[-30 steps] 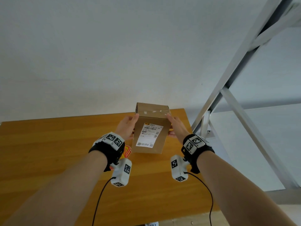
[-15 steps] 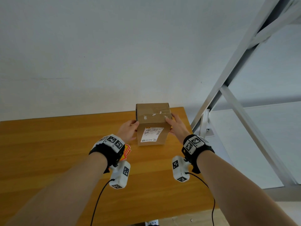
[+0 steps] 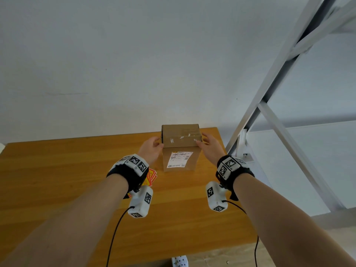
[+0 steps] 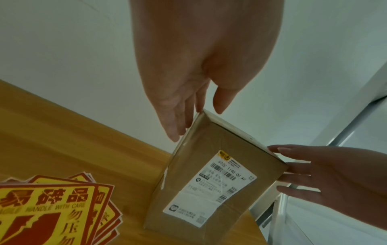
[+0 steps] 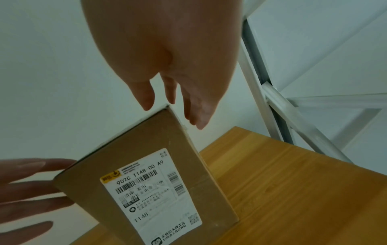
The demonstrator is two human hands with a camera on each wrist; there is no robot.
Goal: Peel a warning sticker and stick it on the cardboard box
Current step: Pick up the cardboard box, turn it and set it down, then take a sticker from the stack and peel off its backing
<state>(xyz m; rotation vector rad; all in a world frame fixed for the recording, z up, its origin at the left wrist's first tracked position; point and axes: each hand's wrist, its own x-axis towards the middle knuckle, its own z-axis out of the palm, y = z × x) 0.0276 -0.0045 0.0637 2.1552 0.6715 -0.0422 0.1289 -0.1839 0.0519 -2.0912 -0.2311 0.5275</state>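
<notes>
Between left hand [image 3: 151, 151] and right hand [image 3: 211, 149] stands the cardboard box [image 3: 181, 147].

The white shipping label [image 5: 151, 197] on the front of the cardboard box [image 3: 181, 147] reads "902C T148-00 A9" and lower "T148", with barcodes and small Chinese print too blurred to read. The red and yellow warning stickers [image 4: 48, 213] read "碎品" and "HANDLE WITH CARE".

Cardboard box [image 3: 181, 149] flanked by hands; sticker stack [image 3: 151, 175] near-left; tabletop [image 3: 57, 180] open.
</notes>
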